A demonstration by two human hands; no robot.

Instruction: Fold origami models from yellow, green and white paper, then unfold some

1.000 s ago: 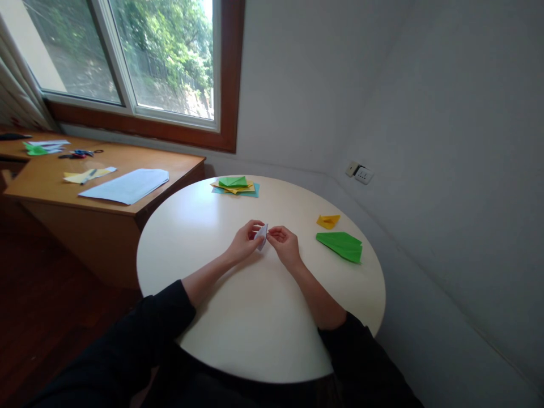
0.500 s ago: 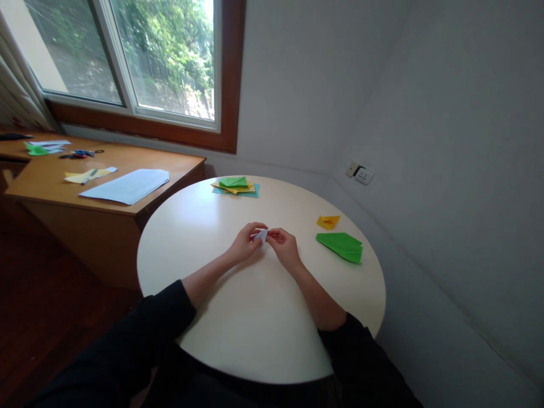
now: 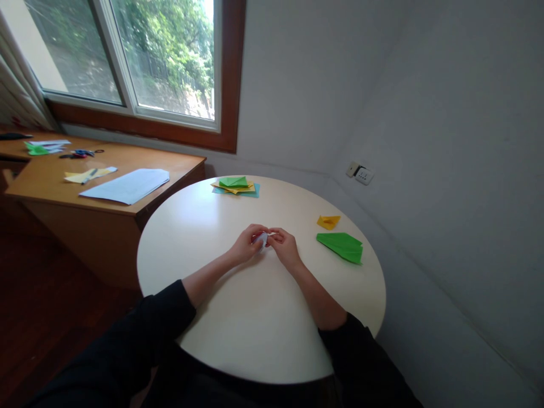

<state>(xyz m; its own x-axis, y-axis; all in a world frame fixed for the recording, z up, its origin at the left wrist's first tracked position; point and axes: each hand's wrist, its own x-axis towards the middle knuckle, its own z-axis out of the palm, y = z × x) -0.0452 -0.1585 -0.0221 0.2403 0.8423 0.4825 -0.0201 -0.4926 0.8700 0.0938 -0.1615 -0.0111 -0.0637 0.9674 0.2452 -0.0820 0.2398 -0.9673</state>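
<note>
A small folded piece of white paper point(image 3: 262, 239) is held just above the middle of the round white table point(image 3: 250, 311). My left hand point(image 3: 247, 243) is closed around its left side, with the thumb in front and the fingers behind. From the right, my right hand point(image 3: 283, 245) pinches the paper's upper right edge between thumb and fingers. The fingers cover much of the paper, so its full shape is hidden. To the right of my hands lie a green folded paper plane point(image 3: 340, 247) and a small yellow folded paper piece point(image 3: 328, 221).
Toward the table's far edge lies a stack of green, yellow and blue paper point(image 3: 235, 185). On the left, a wooden desk point(image 3: 187, 168) bears white sheets point(image 3: 127, 186), yellow paper with a pen point(image 3: 90, 175) and scissors point(image 3: 82, 153). A wall with a socket point(image 3: 364, 175) stands at right.
The white paper has turned slightly between my fingers, and its tip has dropped a little. My right fingers have closed in toward the left hand. Everything else is unmoved.
</note>
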